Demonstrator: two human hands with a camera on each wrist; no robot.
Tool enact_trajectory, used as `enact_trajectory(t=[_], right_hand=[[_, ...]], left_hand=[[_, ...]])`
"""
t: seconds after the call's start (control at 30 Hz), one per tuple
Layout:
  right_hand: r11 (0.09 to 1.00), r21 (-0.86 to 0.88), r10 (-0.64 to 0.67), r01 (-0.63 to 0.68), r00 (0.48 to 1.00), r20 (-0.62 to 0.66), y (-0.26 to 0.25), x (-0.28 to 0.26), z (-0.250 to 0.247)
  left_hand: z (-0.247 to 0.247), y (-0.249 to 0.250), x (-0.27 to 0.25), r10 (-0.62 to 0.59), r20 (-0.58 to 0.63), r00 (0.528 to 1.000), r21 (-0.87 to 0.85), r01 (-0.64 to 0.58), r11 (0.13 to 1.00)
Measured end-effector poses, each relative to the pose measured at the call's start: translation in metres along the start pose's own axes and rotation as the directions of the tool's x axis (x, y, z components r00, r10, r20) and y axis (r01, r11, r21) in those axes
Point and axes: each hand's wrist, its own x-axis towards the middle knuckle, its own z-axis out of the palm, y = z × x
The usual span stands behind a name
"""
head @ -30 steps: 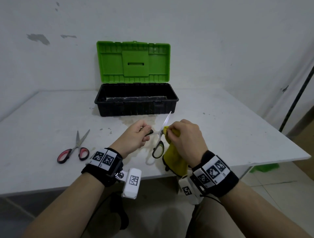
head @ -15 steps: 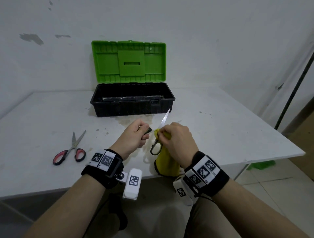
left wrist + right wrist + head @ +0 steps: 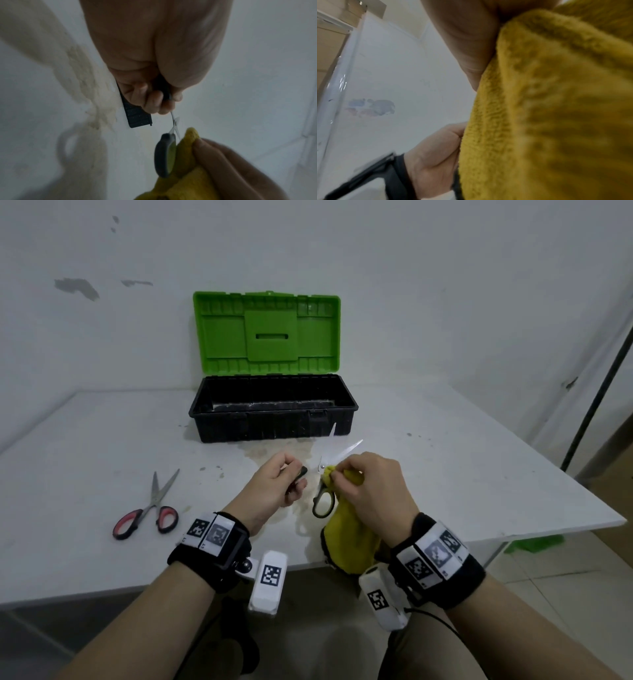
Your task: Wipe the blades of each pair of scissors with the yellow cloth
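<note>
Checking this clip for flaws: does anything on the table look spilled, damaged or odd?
Yes: a yellowish dried stain spreads over the table in front of the open toolbox, under the hands. Dark specks lie around it. Nothing looks broken.

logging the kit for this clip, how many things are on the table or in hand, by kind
scissors: 2, a red-handled pair lying on the table and a dark-handled pair in hand
yellow cloth: 1
toolbox: 1
total: 4
</note>
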Motion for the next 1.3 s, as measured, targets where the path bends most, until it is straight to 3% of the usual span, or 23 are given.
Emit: enact_trajectory(t=[0.2, 0.37, 0.9, 1.07, 1.23, 1.3], right_hand=[[1.0, 0.01, -0.008, 0.009, 0.998, -0.07, 0.006, 0.005, -0.013], [1.0, 0.003, 0.004, -0.004, 0.998, -0.055, 0.009, 0.005, -0.009], [0.999, -0.037, 0.037, -0.037, 0.999, -0.013, 0.016, 0.008, 0.004], [0.998, -0.049, 0.038, -0.039, 0.999, -0.021, 0.017, 0.009, 0.003], [0.998, -0.06, 0.033, -0.034, 0.999, -0.025, 0.016, 0.009, 0.005], [0.998, -0.059, 0.035, -0.037, 0.999, -0.024, 0.016, 0.009, 0.006]], left_hand=[[-0.005, 0.008, -0.001, -0.138, 0.048, 0.989, -0.169, 0.144, 0.975], [0.001, 0.006, 0.005, -0.245, 0.01, 0.97, -0.294, 0.237, 0.926], [0.01, 0.013, 0.004, -0.275, -0.002, 0.961, -0.314, 0.26, 0.913], [0.007, 0.01, 0.003, -0.222, -0.048, 0.974, -0.281, 0.2, 0.938], [0.004, 0.002, 0.003, -0.171, -0.069, 0.983, -0.184, 0.156, 0.97], [0.004, -0.001, 0.003, -0.139, -0.09, 0.986, -0.071, 0.133, 0.989]])
